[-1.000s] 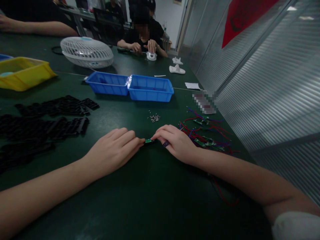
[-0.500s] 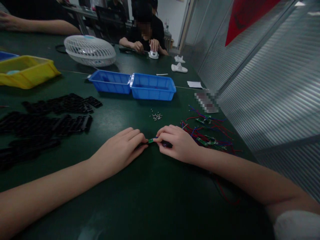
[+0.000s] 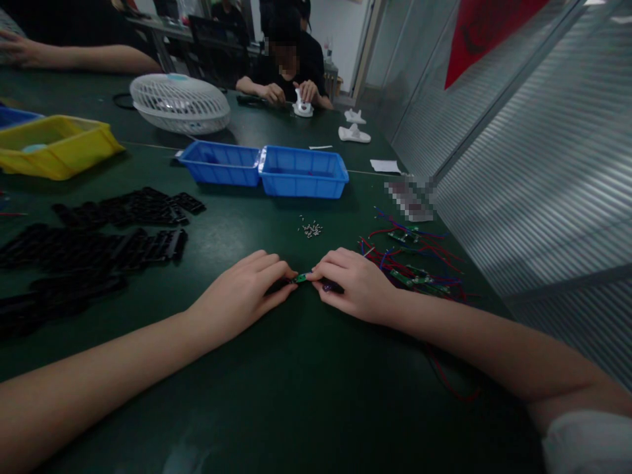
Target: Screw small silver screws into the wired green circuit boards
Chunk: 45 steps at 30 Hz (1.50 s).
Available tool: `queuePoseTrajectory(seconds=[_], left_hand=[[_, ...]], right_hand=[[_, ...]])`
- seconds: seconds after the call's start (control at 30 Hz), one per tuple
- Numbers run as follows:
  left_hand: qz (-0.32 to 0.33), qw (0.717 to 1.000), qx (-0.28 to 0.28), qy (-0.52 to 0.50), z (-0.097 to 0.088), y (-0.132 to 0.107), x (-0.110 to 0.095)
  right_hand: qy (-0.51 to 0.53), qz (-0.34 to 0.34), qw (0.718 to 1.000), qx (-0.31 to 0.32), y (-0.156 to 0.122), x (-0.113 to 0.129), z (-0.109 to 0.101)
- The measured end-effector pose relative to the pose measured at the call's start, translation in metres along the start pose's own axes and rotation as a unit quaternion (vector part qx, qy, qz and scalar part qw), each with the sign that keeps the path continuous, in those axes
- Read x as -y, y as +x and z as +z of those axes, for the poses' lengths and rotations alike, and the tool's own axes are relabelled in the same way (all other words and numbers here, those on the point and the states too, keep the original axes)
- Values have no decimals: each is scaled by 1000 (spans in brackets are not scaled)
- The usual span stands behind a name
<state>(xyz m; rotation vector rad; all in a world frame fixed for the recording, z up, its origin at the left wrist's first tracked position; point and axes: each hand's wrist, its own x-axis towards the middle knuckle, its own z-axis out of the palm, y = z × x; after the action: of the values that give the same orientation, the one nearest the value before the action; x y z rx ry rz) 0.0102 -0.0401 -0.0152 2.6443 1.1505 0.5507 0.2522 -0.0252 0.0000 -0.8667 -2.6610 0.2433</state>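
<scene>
One small green board (image 3: 301, 278) is pinched at its ends, left hand (image 3: 251, 283) on one side, right hand (image 3: 353, 283) on the other, over the dark counter (image 3: 296, 382). Tiny shiny bits (image 3: 312, 230) lie just past it. A messy pile of green boards and wires (image 3: 419, 282) is by the right hand. Black parts (image 3: 158, 245) lie off to the left.

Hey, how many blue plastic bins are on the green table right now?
3. The left bin and right bin sit end to end mid-table. The third bin, behind the yellow bin, is cut off at the left edge. Others may be hidden.
</scene>
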Motion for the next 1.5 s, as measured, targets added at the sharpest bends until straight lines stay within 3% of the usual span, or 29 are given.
queuePoseTrajectory(seconds=[0.13, 0.3, 0.63, 0.8, 1.03, 1.27, 1.5], left_hand=[[63, 995, -29, 75, 0, -2, -3], [172, 957, -96, 214, -3, -4, -9], [229, 920, -114, 297, -5, -6, -17], [197, 939, -123, 253, -5, -4, -16], [99, 993, 2, 57, -6, -2, -10], [20, 998, 38, -55, -12, 1, -10], [37, 998, 35, -30, -8, -4, -10]], right_hand=[[16, 10, 1000, -7, 0, 0, -1], [1, -1, 1000, -1, -4, -3, 0], [-1, -21, 1000, 0, -3, -3, -2], [-9, -49, 998, -25, -5, -3, -2], [-85, -75, 992, -55, -8, 1, -3], [-95, -63, 993, -29, -5, 2, -8], [-141, -16, 988, 65, -4, 29, -22]])
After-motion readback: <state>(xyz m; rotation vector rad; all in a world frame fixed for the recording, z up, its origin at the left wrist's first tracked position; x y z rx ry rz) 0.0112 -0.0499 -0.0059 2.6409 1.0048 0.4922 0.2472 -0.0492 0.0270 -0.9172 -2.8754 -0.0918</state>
